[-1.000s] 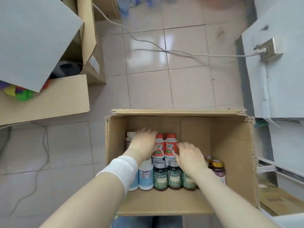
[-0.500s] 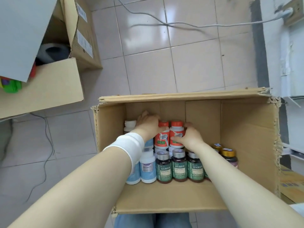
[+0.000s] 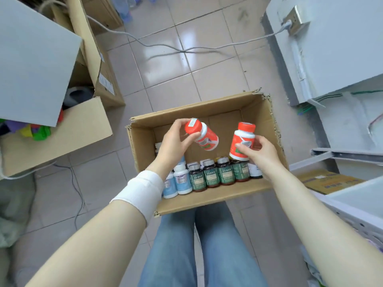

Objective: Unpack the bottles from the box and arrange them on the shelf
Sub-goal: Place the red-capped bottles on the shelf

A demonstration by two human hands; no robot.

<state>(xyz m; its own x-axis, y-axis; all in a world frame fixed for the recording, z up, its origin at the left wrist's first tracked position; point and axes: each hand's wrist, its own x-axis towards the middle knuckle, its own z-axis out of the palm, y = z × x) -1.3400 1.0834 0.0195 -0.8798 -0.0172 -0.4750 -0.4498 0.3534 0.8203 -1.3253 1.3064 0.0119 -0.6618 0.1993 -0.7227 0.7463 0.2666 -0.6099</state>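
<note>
An open cardboard box [image 3: 207,198] stands on the tiled floor in front of my legs. My left hand [image 3: 176,145] grips a red-capped white bottle [image 3: 204,135] by its cap end, tilted, above the box. My right hand [image 3: 259,153] holds a second red-capped bottle [image 3: 242,141] upright, also lifted above the box. Inside the box, along the near wall, stands a row of dark green-labelled bottles [image 3: 219,172] with silver caps. Pale blue bottles [image 3: 180,180] stand at the row's left end, partly hidden by my left wrist. A white metal shelf [image 3: 352,195] is at the right.
A large open carton [image 3: 62,137] with coloured toys stands at the left, under a grey board. A white cable [image 3: 165,46] runs across the floor to a wall socket [image 3: 296,16] at the upper right. A flat printed carton [image 3: 327,181] lies on the low shelf at the right.
Both hands have lifted out of the box, each with one red-capped bottle that earlier stood at the back of the box. The camera view has shifted too.
</note>
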